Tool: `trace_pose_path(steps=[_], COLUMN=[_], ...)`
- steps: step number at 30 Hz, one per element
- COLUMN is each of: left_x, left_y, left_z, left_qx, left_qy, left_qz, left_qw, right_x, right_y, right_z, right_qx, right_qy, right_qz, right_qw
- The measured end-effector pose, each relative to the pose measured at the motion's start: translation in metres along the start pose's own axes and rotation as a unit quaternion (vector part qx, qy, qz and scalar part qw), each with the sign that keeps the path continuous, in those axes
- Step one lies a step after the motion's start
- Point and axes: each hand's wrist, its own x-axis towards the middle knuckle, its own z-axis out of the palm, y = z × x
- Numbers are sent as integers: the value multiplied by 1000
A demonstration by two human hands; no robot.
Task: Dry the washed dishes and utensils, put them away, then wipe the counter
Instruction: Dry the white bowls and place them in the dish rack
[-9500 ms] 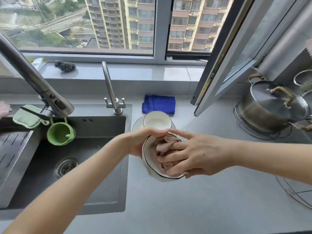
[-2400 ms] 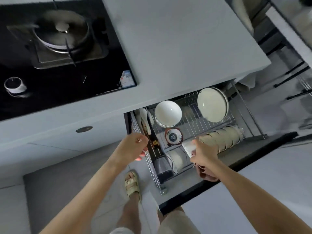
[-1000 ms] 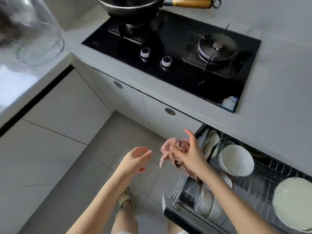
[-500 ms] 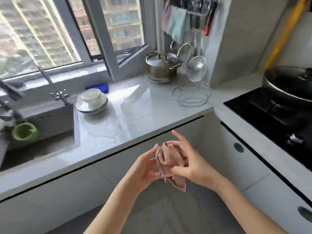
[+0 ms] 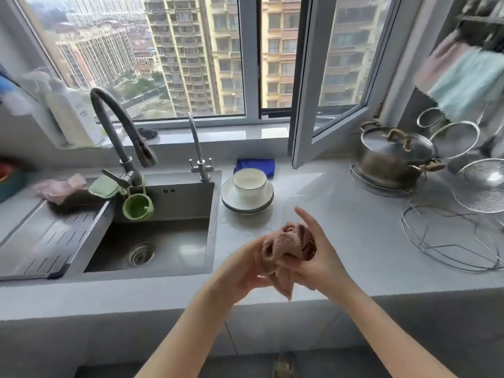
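A bunched pink drying cloth [image 5: 283, 245] sits between both my hands above the counter's front edge. My right hand [image 5: 317, 253] grips it from the right, index finger sticking up. My left hand [image 5: 245, 264] holds its left side and hanging tail. Behind them, a white bowl [image 5: 249, 181] stands on a small stack of white plates [image 5: 246, 201] on the grey counter [image 5: 341, 222], just right of the sink [image 5: 161, 236].
A folded blue cloth [image 5: 256, 165] lies behind the plates. A lidded steel pot [image 5: 392, 155], strainers [image 5: 481, 184] and a wire rack [image 5: 447, 241] crowd the right. An open window sash [image 5: 327, 124] juts over the counter. Two taps [image 5: 122, 137] and a green cup [image 5: 137, 207] are at the sink.
I have turned from the open dish drawer back to the sink counter. The cloth, held by my right hand alone a second ago, is now held in both hands.
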Motion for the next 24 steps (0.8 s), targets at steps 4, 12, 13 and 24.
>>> trace_pose_path(steps=[4, 12, 13, 24], left_x=[69, 238, 258, 319], left_y=[36, 79, 80, 86], left_z=[-43, -115, -123, -154], left_qx=[21, -75, -74, 21], left_qy=[75, 293, 306, 304], left_qz=[-21, -71, -76, -101], left_qw=[997, 951, 946, 947], right_x=[75, 210, 221, 264], right_y=[16, 41, 44, 69], right_z=[-14, -44, -45, -33], right_qx=[18, -27, -26, -21], right_qy=[57, 96, 97, 137], right_qz=[-5, 12, 19, 81], right_qw=[998, 995, 995, 987])
